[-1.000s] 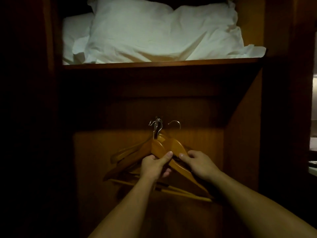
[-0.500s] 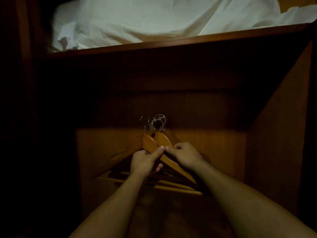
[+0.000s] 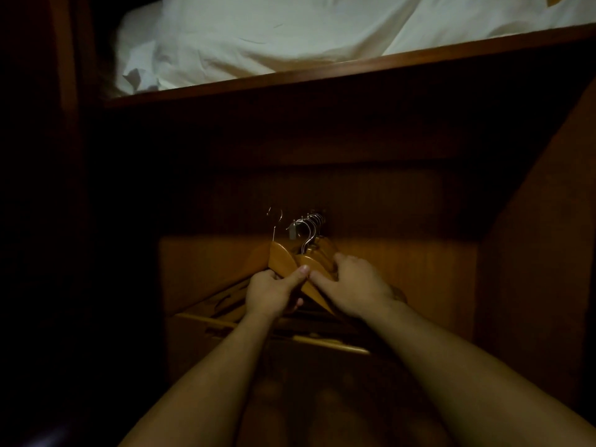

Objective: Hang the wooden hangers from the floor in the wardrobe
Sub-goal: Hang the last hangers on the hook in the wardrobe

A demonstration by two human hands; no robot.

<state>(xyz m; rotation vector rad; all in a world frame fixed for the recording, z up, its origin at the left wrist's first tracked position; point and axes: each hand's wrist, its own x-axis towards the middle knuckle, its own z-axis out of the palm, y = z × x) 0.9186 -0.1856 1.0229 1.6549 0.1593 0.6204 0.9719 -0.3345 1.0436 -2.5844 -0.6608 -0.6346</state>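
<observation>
Wooden wardrobe (image 3: pixel 532 253) walls enclose the dim scene, with white bedding (image 3: pixel 290 37) on the shelf (image 3: pixel 354 67) above. Low in the middle, a bunch of hangers (image 3: pixel 317 269) is held up inside, hooks (image 3: pixel 311 225) clustered together, one hook (image 3: pixel 275 221) standing apart at left. Left hand (image 3: pixel 271 293) pinches the left hanger (image 3: pixel 282 261) between thumb and fingers; right hand (image 3: pixel 354 290) lies curled over the rest. No rail is visible in the shadow. Best lift one hanger alone, hook turned toward the rail, steadying the others against tangling.
</observation>
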